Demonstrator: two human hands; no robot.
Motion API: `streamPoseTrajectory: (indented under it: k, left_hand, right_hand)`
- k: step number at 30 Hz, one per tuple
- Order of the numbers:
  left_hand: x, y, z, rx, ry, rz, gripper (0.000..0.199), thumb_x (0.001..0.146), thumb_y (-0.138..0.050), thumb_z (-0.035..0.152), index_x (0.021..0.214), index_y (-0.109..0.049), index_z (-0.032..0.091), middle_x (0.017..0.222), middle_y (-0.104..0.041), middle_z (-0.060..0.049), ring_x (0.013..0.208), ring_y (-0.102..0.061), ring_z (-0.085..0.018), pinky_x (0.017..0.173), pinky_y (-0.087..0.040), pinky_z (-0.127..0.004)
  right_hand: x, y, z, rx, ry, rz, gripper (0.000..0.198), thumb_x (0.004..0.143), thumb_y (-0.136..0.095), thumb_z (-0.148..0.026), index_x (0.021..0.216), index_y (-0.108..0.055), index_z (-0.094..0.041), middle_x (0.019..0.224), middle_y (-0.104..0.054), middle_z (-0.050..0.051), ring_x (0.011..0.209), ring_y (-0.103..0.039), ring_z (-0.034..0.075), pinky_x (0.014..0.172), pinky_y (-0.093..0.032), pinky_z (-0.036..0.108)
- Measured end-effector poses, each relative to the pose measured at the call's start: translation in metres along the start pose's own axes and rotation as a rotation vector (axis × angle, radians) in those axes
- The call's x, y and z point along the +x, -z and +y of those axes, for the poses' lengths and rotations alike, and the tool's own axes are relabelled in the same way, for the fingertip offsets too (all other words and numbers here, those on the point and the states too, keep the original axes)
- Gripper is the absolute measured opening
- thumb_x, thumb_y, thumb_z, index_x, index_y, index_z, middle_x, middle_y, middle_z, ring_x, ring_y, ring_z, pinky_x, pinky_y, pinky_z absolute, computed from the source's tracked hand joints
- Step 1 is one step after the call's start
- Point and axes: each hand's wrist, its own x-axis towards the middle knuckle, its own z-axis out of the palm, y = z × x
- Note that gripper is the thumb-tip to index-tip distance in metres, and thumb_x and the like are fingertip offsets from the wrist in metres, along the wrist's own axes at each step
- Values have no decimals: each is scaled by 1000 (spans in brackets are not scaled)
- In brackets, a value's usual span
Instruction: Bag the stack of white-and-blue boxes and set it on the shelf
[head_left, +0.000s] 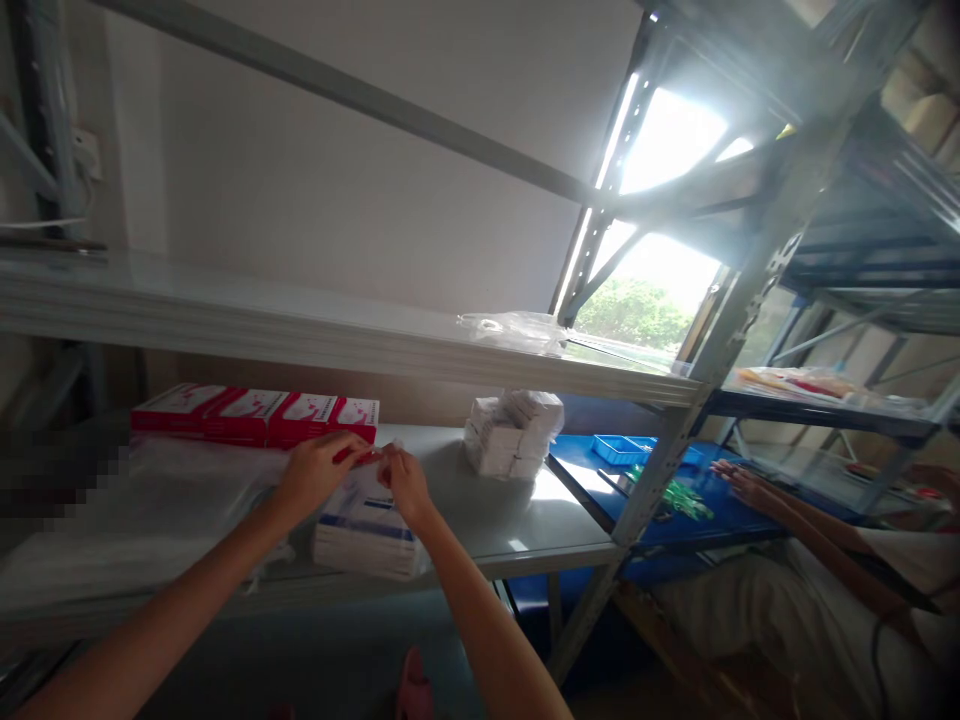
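Both hands, left hand (319, 470) and right hand (405, 482), pinch a plastic bag (373, 470) above stacked boxes (365, 535), centre frame.

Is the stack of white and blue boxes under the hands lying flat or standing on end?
Lying flat. The stack of boxes rests with broad faces up on the shelf; left hand and right hand meet at its far top edge.

The stack of white boxes (365, 535) looks like paper card in shiny clear plastic wrap. The red boxes (255, 413) look glossy. The shelf (525, 520) is smooth grey metal. The blue tray (619, 449) is plastic.
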Motion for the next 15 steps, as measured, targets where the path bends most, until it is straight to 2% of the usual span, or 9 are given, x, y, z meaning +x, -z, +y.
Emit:
streamPoseTrajectory:
  k: [2,6,8,11,15]
  left_hand:
    - [-1,2,1,34,-7,-19,21,84,-50,32,82,-68,23,90,-73,-4,84,-67,-24,82,-47,-33]
    - [-1,1,2,38,-95,-137,18,81,-55,28,93,-67,25,100,-71,-4,95,-64,-25,85,-46,-33]
    - [1,-1,3,34,-143,-174,16,80,-53,23,89,-66,24,98,-70,-4,96,-62,-24,85,-45,-31]
    - [5,-1,4,54,-145,-218,16,81,-47,19,80,-63,22,89,-67,-5,85,-61,-22,76,-46,-30]
    - [6,6,-2,40,-125,-200,17,84,-44,23,73,-57,22,82,-63,-5,78,-60,-21,73,-44,-31]
  right_hand:
    - [-6,2,-1,44,-24,26,57,92,-28,-60,66,-59,-21,51,-42,-1,53,-42,14,56,-34,27]
    - [-11,5,-3,69,-30,-41,53,94,-30,-53,68,-62,-20,51,-45,-1,55,-45,15,58,-37,28]
    - [-12,6,-5,38,-27,-57,51,94,-31,-51,66,-61,-20,52,-46,-1,57,-46,15,60,-38,28]
    - [-13,7,-7,2,-29,-87,51,93,-34,-53,65,-61,-21,54,-49,0,57,-46,15,60,-37,28]
    - [-19,7,-5,182,-53,-86,53,89,-36,-62,72,-63,-20,55,-48,0,53,-43,14,56,-35,29]
